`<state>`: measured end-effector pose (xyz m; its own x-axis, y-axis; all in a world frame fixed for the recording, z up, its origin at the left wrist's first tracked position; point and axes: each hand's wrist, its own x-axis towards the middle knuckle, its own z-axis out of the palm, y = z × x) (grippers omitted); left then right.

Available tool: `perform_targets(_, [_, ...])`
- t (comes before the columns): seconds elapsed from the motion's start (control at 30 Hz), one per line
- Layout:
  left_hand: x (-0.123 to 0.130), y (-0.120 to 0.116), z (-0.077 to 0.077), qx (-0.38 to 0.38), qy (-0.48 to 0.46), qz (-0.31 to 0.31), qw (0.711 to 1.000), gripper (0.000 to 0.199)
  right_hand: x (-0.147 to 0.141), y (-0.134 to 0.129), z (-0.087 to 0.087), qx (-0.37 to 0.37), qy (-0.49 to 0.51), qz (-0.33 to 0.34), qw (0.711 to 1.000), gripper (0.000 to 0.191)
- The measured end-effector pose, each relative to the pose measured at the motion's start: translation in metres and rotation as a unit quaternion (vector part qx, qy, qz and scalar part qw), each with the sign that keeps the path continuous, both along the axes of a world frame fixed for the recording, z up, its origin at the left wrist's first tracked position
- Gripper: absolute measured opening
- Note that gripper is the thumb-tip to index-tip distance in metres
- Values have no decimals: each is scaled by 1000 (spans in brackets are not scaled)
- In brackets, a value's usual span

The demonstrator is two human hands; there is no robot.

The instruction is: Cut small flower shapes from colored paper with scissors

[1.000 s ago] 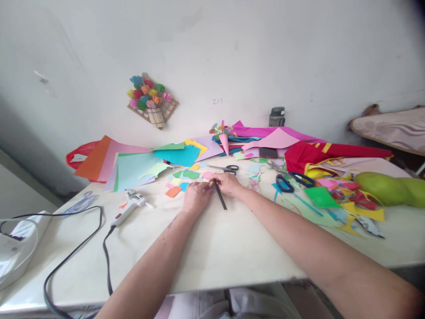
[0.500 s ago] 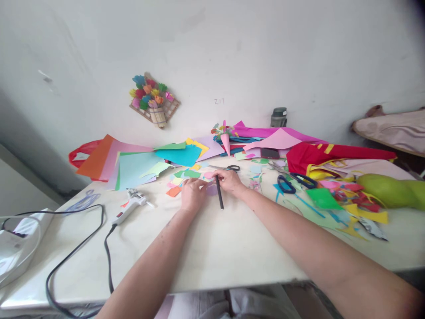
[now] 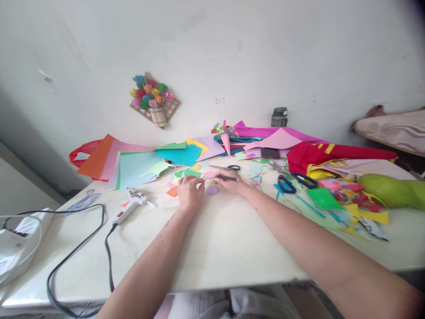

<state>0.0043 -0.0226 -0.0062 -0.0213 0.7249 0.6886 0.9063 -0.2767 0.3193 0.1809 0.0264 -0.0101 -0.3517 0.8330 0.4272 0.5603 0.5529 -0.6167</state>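
A black pen (image 3: pixel 226 178) lies nearly level across the fingers of my right hand (image 3: pixel 236 186), which is closed on it over the table. To the left, my left hand (image 3: pixel 190 193) rests among small paper pieces, its thumb and fingers curled together; whatever is between the fingertips is too small to make out. Between the hands lie a purple paper circle (image 3: pixel 213 190) and a pink paper circle (image 3: pixel 209 175). An orange paper piece (image 3: pixel 172 192) sits left of my left hand, and green paper pieces (image 3: pixel 191 174) are just beyond it. Small scissors (image 3: pixel 233 168) lie behind my right hand.
A glue gun (image 3: pixel 128 212) with its black cord lies at left, near a white power strip (image 3: pixel 31 230). Coloured paper sheets (image 3: pixel 137 168) line the back. At right are large scissors (image 3: pixel 303 180), paper scraps (image 3: pixel 355 195) and red cloth (image 3: pixel 332 157).
The pen in my right hand has swung from pointing towards me to lying nearly level. My left hand has shifted slightly left, away from the right, and the purple circle shows more fully.
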Motion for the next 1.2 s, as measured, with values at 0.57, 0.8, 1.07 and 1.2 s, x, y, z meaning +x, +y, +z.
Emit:
perform_targets(0.57, [-12, 7, -3, -122, -180, 70, 974, 11, -2, -21, 18, 231, -277, 130, 923, 17])
perform_targets(0.8, [-15, 6, 0, -133, -222, 66, 964, 15, -4, -3, 5, -24, 99, 16, 995, 10])
perform_targets(1.07, [-20, 11, -7, -112, -253, 45, 960, 16, 6, 0, 11, -234, 292, 19, 927, 7])
perform_targets(1.2, [-20, 12, -8, -109, -263, 33, 958, 15, 5, 2, 9, -169, 236, 4, 957, 10])
